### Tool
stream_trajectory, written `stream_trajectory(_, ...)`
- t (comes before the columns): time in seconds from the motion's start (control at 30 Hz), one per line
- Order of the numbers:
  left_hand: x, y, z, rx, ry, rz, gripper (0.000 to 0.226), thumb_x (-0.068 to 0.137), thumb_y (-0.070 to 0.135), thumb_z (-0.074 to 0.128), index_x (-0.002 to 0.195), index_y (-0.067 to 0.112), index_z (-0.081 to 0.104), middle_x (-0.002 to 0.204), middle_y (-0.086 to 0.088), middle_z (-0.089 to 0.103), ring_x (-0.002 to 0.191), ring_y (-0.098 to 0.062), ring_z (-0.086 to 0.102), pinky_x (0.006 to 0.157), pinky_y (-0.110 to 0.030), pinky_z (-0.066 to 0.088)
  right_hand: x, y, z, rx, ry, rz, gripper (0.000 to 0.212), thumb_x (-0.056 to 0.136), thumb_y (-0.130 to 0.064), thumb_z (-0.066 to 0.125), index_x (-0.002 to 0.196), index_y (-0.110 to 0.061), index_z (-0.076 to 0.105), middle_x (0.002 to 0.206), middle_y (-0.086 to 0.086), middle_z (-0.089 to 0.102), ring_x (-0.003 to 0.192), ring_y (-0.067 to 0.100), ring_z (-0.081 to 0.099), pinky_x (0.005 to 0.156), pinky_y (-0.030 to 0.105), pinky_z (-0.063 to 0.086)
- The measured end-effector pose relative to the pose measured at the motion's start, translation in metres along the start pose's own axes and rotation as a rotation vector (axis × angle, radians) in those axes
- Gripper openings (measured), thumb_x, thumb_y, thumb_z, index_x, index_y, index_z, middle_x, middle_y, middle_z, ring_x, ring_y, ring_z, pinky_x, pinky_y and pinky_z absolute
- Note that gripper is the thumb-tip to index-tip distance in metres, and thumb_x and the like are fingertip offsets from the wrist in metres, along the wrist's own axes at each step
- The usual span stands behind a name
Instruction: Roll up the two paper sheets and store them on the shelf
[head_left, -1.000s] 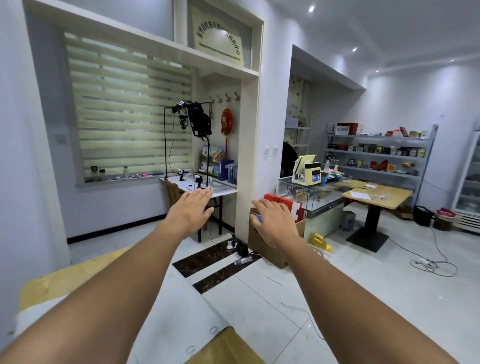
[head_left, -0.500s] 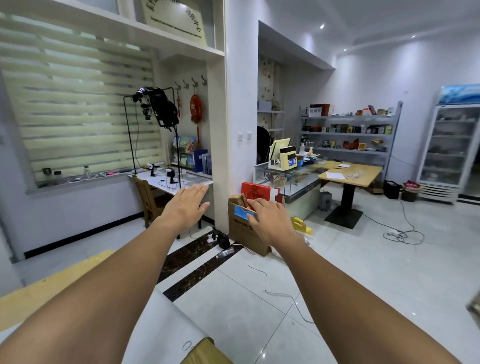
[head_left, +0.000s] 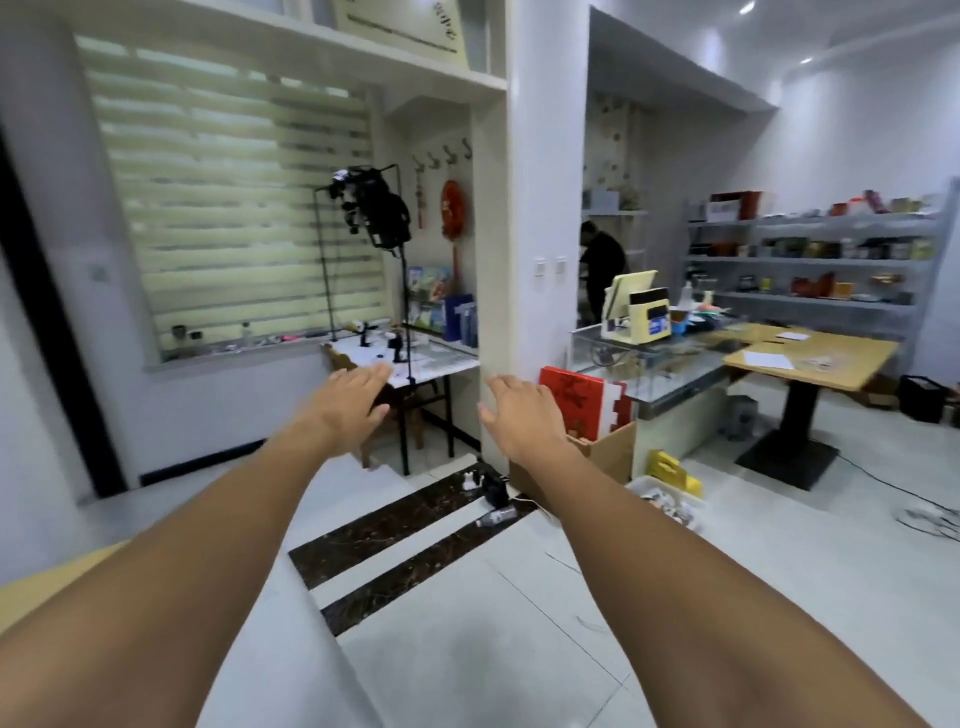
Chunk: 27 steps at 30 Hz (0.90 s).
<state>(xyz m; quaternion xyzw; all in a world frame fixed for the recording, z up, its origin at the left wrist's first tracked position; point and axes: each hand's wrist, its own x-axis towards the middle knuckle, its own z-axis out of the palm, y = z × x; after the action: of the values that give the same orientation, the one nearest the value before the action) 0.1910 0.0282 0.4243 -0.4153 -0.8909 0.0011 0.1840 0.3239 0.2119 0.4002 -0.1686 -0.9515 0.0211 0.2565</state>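
One white paper sheet (head_left: 291, 660) is in view, lying flat and unrolled on the yellow counter (head_left: 47, 577) at the lower left, its right edge running down toward the bottom of the frame; the left forearm crosses over it. A second sheet cannot be made out there. Two bare hands are raised in front of the camera, arms stretched forward over the floor. The left hand (head_left: 347, 402) is spread, fingers straight, palm facing away, holding nothing. The right hand (head_left: 522, 415) is likewise empty, fingers slightly bent and apart. The two hands are near each other but not touching.

Beyond them, one grey shelf unit (head_left: 815, 260) with three visible tiers of boxes and tins stands against the far right wall, well apart from the sheet. In front of it is one wooden table (head_left: 831, 358) on a black pedestal, with two small papers on top. One glass display case (head_left: 670, 364) carries a cash register (head_left: 636, 309). One cardboard box (head_left: 605, 457) stands on the floor just beside the white pillar (head_left: 545, 234). One person in dark clothing (head_left: 602, 265) stands behind the case. The frame is motion-blurred.
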Motion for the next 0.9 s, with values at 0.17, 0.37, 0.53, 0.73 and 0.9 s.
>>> stream_trajectory(0.17,0.051,0.025,0.023,0.028,-0.089,-0.15,0.058,0.099,0.033,0.028,0.147,0.015,0.002,0.156,-0.003,0.007,0.142,-0.018,0.011,0.116,-0.033,0.009,0.057,0.04,0.026,0.064,-0.051,-0.164,0.048,0.097,-0.034,0.035,0.142,-0.019,0.032,0.143,0.005,0.041,0.127,0.026,0.041,0.106,0.042,0.029)
stream_trajectory(0.37,0.087,0.055,0.036,0.014,-0.136,-0.321,0.055,0.1,0.033,0.025,0.147,0.014,0.005,0.155,-0.004,0.012,0.142,-0.018,0.012,0.116,-0.034,0.008,0.109,0.095,0.043,0.146,-0.032,-0.245,0.047,0.097,-0.034,0.036,0.141,-0.018,0.034,0.14,0.006,0.045,0.125,0.026,0.043,0.105,0.041,0.029)
stream_trajectory(0.53,0.082,0.064,0.055,0.104,-0.179,-0.403,0.053,0.1,0.031,0.025,0.147,0.016,0.007,0.155,-0.001,0.014,0.142,-0.016,0.012,0.117,-0.034,0.007,0.108,0.116,0.081,0.177,-0.099,-0.281,0.049,0.097,-0.035,0.034,0.144,-0.02,0.03,0.144,0.004,0.04,0.127,0.024,0.042,0.106,0.04,0.028)
stream_trajectory(0.73,0.102,0.069,0.067,0.13,-0.208,-0.503,0.052,0.1,0.031,0.025,0.147,0.016,0.008,0.155,-0.001,0.013,0.142,-0.016,0.012,0.117,-0.034,0.006,0.126,0.112,0.101,0.233,-0.123,-0.373,0.05,0.097,-0.036,0.032,0.144,-0.02,0.029,0.146,0.004,0.038,0.129,0.024,0.04,0.108,0.041,0.026)
stream_trajectory(0.9,0.136,0.066,0.09,0.115,-0.166,-0.516,0.05,0.1,0.03,0.025,0.146,0.015,0.014,0.154,-0.002,0.018,0.142,-0.016,0.015,0.116,-0.033,0.007,0.152,0.133,0.134,0.25,-0.122,-0.407,0.049,0.096,-0.036,0.034,0.143,-0.021,0.032,0.144,0.004,0.041,0.127,0.022,0.041,0.108,0.041,0.027)
